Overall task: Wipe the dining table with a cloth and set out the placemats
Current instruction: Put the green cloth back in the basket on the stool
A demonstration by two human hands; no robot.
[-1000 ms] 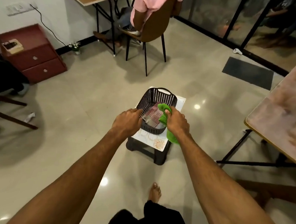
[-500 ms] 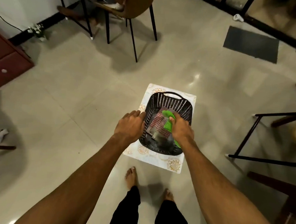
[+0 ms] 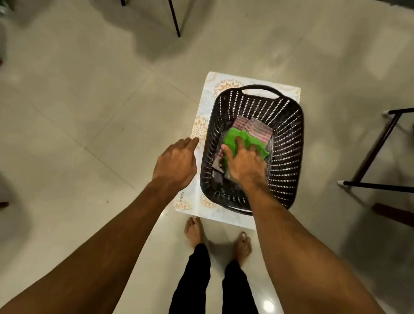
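Green cloth lies low inside the black basket, spread over the red-checked placemats stacked on its bottom. The right hand is down in there with it: forefinger and thumb lie spread across the cloth, and the other fingers are tucked under a fold, so it holds the cloth against the stack. A second ago that hand had the cloth up at the near right rim, half hanging outside; now cloth and hand have sunk to the basket's floor. The left hand, which steadied the left rim half a second ago, has come off it and hangs just left of the basket over the edge of the patterned stool top, its fingers loosely together, pointing far and holding nothing; whether it touches the stool I cannot tell. Taken together, this looks like the cloth being put away, so the placemats are probably next to come out. Around the stool is pale tiled floor, with bare feet at the near edge, chair legs far off, and a black metal frame at the right.
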